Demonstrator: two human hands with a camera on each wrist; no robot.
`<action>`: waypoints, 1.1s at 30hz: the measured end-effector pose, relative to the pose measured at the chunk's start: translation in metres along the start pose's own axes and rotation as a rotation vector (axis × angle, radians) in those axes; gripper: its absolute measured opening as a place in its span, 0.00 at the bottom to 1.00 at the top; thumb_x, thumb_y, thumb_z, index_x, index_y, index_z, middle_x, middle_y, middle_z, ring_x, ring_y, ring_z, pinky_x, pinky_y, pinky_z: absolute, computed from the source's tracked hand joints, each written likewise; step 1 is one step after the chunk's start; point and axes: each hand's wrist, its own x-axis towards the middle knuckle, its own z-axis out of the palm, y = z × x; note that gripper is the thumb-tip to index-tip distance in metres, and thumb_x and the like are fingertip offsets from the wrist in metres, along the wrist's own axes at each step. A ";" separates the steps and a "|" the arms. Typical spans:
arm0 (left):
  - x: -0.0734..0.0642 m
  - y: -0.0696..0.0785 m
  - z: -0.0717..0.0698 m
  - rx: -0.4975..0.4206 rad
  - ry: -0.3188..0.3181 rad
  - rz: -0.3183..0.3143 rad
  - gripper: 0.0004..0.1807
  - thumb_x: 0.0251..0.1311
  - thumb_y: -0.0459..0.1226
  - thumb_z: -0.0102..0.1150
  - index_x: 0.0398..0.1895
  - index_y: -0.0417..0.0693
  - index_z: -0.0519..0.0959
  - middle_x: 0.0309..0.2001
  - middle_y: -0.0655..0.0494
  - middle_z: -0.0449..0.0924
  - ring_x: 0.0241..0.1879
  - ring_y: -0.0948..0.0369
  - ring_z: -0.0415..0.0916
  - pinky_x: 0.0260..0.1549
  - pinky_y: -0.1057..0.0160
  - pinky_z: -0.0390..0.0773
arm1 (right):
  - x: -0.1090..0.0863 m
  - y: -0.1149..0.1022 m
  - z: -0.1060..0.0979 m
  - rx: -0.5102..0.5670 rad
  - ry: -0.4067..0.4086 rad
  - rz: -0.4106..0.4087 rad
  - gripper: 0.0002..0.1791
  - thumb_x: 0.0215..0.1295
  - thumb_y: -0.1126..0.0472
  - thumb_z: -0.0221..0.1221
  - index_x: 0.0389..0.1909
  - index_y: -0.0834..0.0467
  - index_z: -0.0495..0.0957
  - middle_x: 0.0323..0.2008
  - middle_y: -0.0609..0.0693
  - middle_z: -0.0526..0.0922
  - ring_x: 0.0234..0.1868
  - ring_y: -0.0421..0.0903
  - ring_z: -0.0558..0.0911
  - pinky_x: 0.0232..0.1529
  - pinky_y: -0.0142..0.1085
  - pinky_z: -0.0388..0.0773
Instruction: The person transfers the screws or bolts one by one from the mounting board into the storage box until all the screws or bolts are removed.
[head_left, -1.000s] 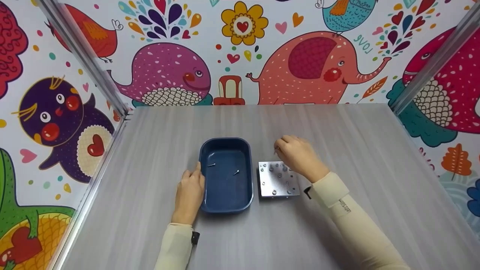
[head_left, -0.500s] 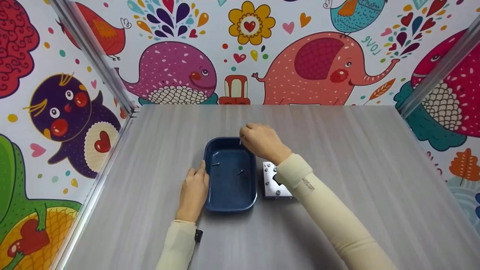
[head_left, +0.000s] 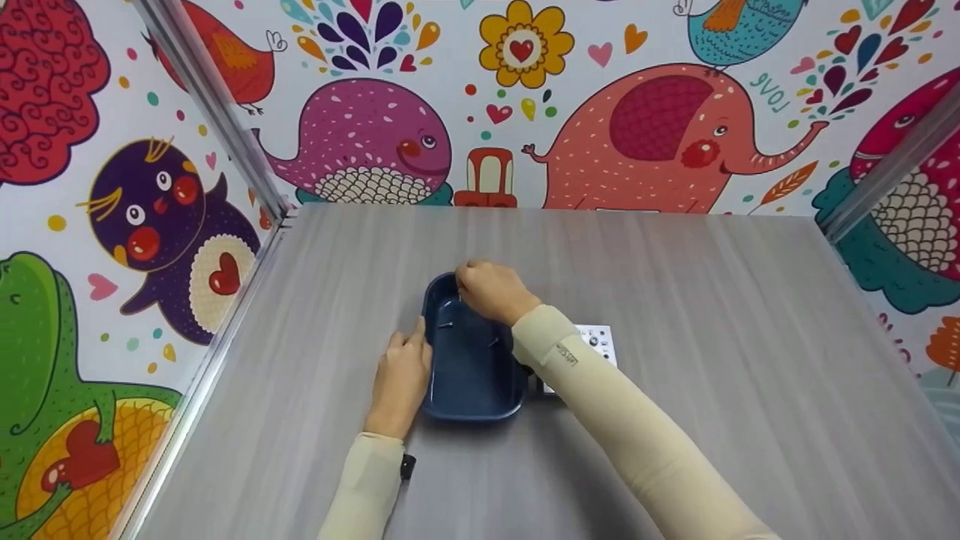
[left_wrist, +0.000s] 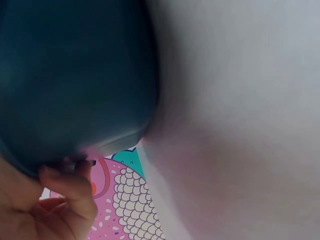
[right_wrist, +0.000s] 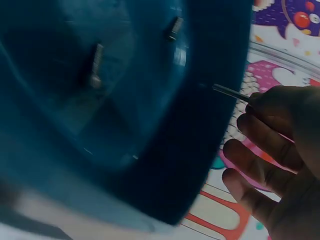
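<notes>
My right hand point(head_left: 495, 290) pinches a thin metal pin point(right_wrist: 231, 93) over the far end of the blue tray point(head_left: 472, 391); its long axis runs out from my fingers, free end pointing into the tray. My left hand point(head_left: 401, 373) holds the tray's left rim.

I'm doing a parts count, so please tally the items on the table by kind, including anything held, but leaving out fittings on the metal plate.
Tray: 1
Plate: 1
Screws in tray: 2
Thin metal piece in right hand: 1
Total: 5
</notes>
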 end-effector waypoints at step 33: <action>-0.001 0.000 0.003 0.006 0.009 0.011 0.20 0.66 0.29 0.58 0.60 0.32 0.78 0.32 0.39 0.75 0.21 0.46 0.75 0.23 0.49 0.79 | -0.116 0.038 -0.086 -0.036 0.234 -0.070 0.02 0.64 0.66 0.63 0.36 0.58 0.84 0.32 0.51 0.82 0.34 0.51 0.81 0.35 0.46 0.80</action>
